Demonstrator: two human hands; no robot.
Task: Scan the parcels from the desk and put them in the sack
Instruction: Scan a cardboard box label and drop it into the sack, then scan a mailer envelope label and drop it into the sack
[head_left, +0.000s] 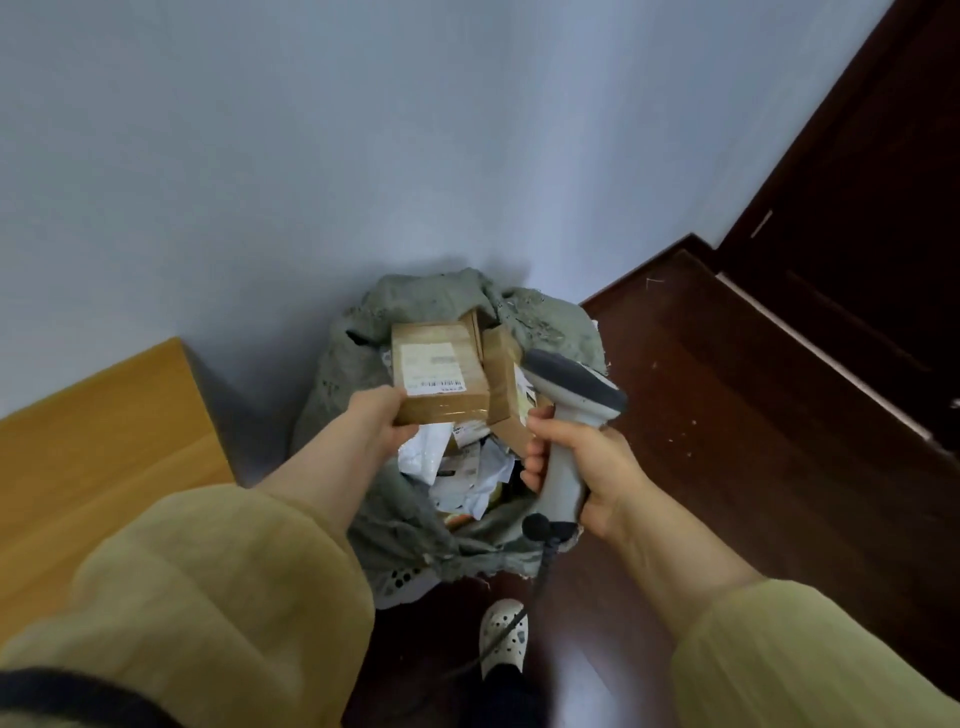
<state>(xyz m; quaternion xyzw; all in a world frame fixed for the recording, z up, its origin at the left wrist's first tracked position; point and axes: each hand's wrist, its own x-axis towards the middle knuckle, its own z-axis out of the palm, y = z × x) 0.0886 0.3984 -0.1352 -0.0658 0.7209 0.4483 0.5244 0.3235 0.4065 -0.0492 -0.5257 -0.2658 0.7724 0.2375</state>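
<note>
**Pale wall, dark floor — parcel held over the sack**

Blue-grey wall (311, 156) behind, dark brown wooden floor (727, 441) below, dark wooden door (857, 234) along the right. Light wooden desk (104, 441) at lower left, only its far right corner in view. Grey-green woven sack (415, 296) upright on the floor against the wall, just beside that desk corner, mouth wide open.

Left hand (379, 421) clamped on a cardboard parcel (447, 402) by its near left corner, fingers hidden beneath. Parcel roughly level, taped, white shipping label (431, 366) face up with a barcode along the label's near edge; print too blurred to read. Held above the sack's mouth, toward its far rim.

Inside the sack: a second parcel (501, 379) of brown cardboard, tilted near the right rim just beside the held one — touching or not, impossible to tell — and a heap of crumpled white mailers (421, 452) lower down.

Right hand (592, 467) wrapped tight round the handle of a grey barcode scanner (576, 384), head dark-topped, angled up and left over the sack's right rim, close beside the second parcel. Black cable (545, 566) down from the handle's base, past the sack's near rim, toward a white perforated shoe (503, 636) on the floor. Loose olive-yellow sleeves (208, 597) on both forearms.
</note>
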